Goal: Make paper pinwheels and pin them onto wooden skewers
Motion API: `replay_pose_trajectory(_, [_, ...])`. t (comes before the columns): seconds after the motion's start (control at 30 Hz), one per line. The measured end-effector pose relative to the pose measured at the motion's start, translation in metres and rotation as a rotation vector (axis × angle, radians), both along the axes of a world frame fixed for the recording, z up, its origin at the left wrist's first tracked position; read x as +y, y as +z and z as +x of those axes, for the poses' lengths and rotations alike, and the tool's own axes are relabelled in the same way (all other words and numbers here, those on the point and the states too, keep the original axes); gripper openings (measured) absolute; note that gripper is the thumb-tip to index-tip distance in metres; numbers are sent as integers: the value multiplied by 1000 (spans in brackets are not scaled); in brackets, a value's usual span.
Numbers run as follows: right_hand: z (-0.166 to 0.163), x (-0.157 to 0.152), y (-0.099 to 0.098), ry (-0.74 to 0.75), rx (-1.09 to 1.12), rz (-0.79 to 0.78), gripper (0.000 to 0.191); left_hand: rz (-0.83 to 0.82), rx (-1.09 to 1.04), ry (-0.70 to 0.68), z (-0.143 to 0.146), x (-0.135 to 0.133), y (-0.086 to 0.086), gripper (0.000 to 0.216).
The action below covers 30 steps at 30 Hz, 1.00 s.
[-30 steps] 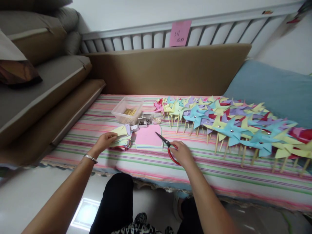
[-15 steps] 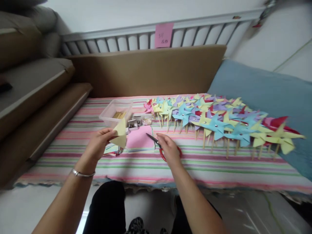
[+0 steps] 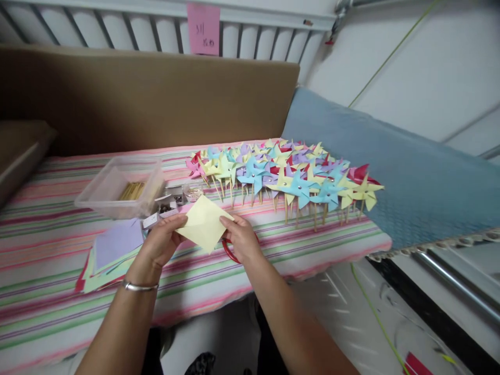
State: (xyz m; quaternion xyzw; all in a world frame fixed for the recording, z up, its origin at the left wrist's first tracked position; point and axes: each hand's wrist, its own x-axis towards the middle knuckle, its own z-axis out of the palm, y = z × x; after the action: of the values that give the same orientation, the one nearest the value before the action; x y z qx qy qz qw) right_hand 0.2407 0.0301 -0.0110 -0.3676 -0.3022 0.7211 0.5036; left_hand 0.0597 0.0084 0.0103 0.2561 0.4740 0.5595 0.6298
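A square sheet of yellow paper is stretched between my hands, turned so that it looks like a diamond. My left hand pinches its left corner, and my right hand pinches the right one. Red handles of scissors show around my right hand; their blades are hidden. Pink paper lies partly covered behind the sheet. To the left is a loose stack of coloured paper, with a purple sheet on top.
Many paper pinwheels on sticks stand at the right of the striped cloth. A clear plastic box holds wooden sticks. Small open boxes of fasteners and a round clear tub sit beside it. Cardboard stands behind.
My view has swung right. The folded yellow paper in my left hand is now opened out flat, and my right hand has come over to hold its other corner. The scissor blades have gone from sight.
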Motion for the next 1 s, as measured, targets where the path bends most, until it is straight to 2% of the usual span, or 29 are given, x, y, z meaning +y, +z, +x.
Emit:
replay_pose_trajectory(0.1, [-4,2,1,-58,-16,10,28,-29,-157,97,4,6,-1,20])
replay_pose_trajectory(0.23, [-9,6,3,-143,-39,19,27,5,-310,126,11,7,-1,28])
replay_pose_trajectory(0.37, [-19,7,-1,-173,-32,27,27,26,-317,156,21,1,-11,19])
replay_pose_trajectory(0.5, [-31,5,-7,-137,-98,67,26,7,-249,132,32,-3,-20,33])
replay_pose_trajectory(0.6, [-27,6,-9,-27,-338,217,29,-40,-192,258,31,-1,-21,38])
replay_pose_trajectory(0.7, [-4,11,-10,50,-790,410,27,-68,-154,388,18,2,-17,38])
replay_pose_trajectory(0.77, [15,12,-10,86,-1133,430,22,-75,-119,406,7,4,-12,36])
replay_pose_trajectory(0.83, [30,10,-10,159,-1379,451,26,-72,-77,392,-3,4,-8,33])
replay_pose_trajectory(0.93, [39,0,-11,243,-1518,519,40,-36,-21,381,-13,5,-3,34])
replay_pose_trajectory(1.0, [37,-9,-11,254,-1562,511,46,-11,-3,368,-17,5,-1,37])
